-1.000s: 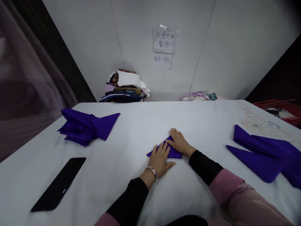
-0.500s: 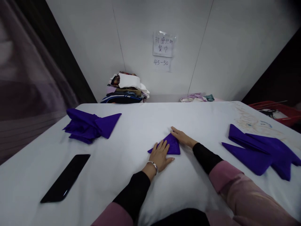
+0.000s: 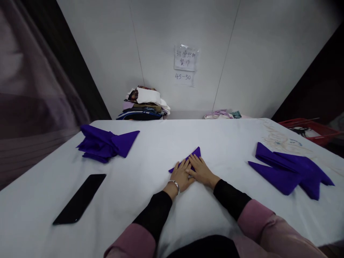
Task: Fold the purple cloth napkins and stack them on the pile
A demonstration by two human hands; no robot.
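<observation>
A purple cloth napkin (image 3: 197,152), folded into a small triangle, lies at the middle of the white-covered table. My left hand (image 3: 181,175), with a silver bracelet at the wrist, rests flat on its left part. My right hand (image 3: 201,170) lies flat on the right part, its thumb touching or overlapping the left hand. Both hands have their fingers stretched out. Between them they cover most of the napkin; its top corner and left tip show.
Purple cloths lie bunched at the left (image 3: 103,145) and folded at the right (image 3: 292,172). A black flat panel (image 3: 80,199) lies front left. Stacked clothes (image 3: 146,104) stand behind the table (image 3: 150,143), a red basket (image 3: 311,130) beyond its right side, and paper signs (image 3: 185,61) hang on the wall.
My right hand has moved from the napkin's top right edge down and left onto its face, next to my left hand. The left hand stays on the cloth. The view has shifted slightly.
</observation>
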